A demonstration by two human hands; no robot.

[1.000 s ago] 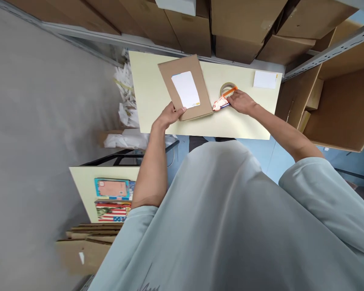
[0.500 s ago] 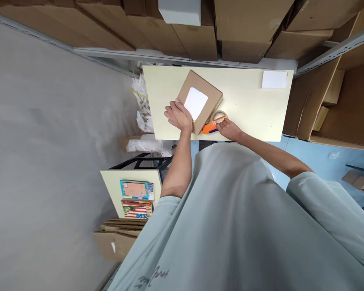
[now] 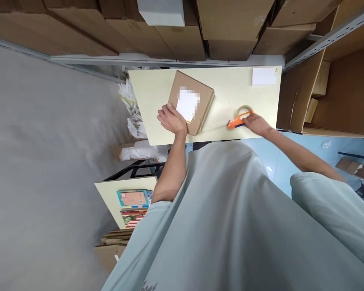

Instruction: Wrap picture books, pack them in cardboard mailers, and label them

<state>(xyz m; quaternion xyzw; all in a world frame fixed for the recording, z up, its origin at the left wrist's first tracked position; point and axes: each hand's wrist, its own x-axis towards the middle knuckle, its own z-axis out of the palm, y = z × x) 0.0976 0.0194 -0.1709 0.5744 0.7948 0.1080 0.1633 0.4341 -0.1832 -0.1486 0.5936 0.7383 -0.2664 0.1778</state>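
A brown cardboard box (image 3: pixel 204 91) lies turned at an angle on the cream tabletop (image 3: pixel 230 81), with a white label (image 3: pixel 188 106) on its upper face. My left hand (image 3: pixel 172 119) rests on the box's left edge, fingers together and partly curled over it; it does not wrap around the box. In my right hand (image 3: pixel 256 123) is an orange tape dispenser (image 3: pixel 237 121) with a roll of tape (image 3: pixel 244 108). A thin strip of clear tape stretches from the dispenser back to the box's lower right corner.
A stack of white labels (image 3: pixel 264 76) sits at the table's far right corner. Cardboard boxes (image 3: pixel 233 24) fill the shelf behind, and a large open carton (image 3: pixel 342 93) stands at right. Books (image 3: pixel 133 198) lie on a lower side table at left, near flattened cardboard (image 3: pixel 109 254).
My right hand has moved the tape dispenser away from the box to the right, drawing out tape. My left hand has stayed on the box. The whole view has shifted slightly.
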